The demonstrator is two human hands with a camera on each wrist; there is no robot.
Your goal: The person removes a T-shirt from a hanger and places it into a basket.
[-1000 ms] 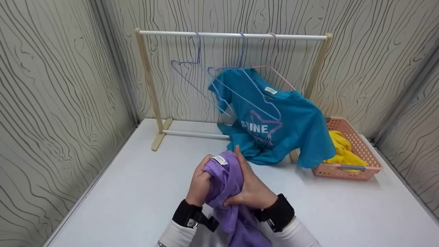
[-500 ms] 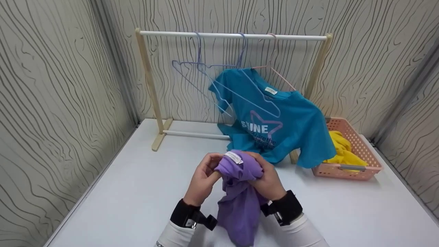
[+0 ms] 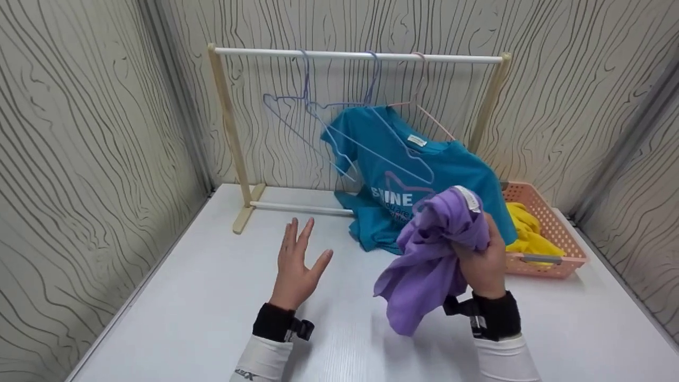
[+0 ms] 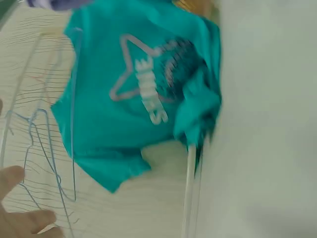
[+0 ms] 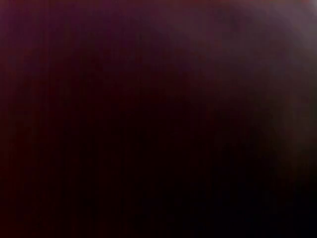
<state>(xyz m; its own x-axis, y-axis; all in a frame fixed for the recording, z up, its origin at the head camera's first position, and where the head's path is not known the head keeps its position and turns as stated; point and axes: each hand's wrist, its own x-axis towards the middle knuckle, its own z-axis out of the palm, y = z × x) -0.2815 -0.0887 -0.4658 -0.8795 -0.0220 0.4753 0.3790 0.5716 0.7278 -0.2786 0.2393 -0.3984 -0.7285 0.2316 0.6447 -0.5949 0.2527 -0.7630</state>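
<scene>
My right hand (image 3: 485, 262) grips a bunched purple garment (image 3: 432, 254) with a white neck label, held above the table on the right. Its lower part hangs loose in front of the teal T-shirt (image 3: 371, 159). My left hand (image 3: 294, 268) is raised over the table with fingers spread, holding nothing. Part of that left hand (image 4: 22, 213) shows at the lower left of the left wrist view. The teal shirt hangs slanted on a pink hanger (image 3: 436, 121), its hem lying on the table. The right wrist view is almost black.
A rack with a white rail (image 3: 339, 54) stands at the back. Two blue hangers, a left one (image 3: 286, 97) and a middle one (image 3: 339, 103), carry no clothes. At the right, a pink basket (image 3: 570, 241) contains yellow cloth (image 3: 530, 233).
The left hand has let go of the purple garment and moved left, fingers spreading. The right hand has carried the garment up and to the right.
</scene>
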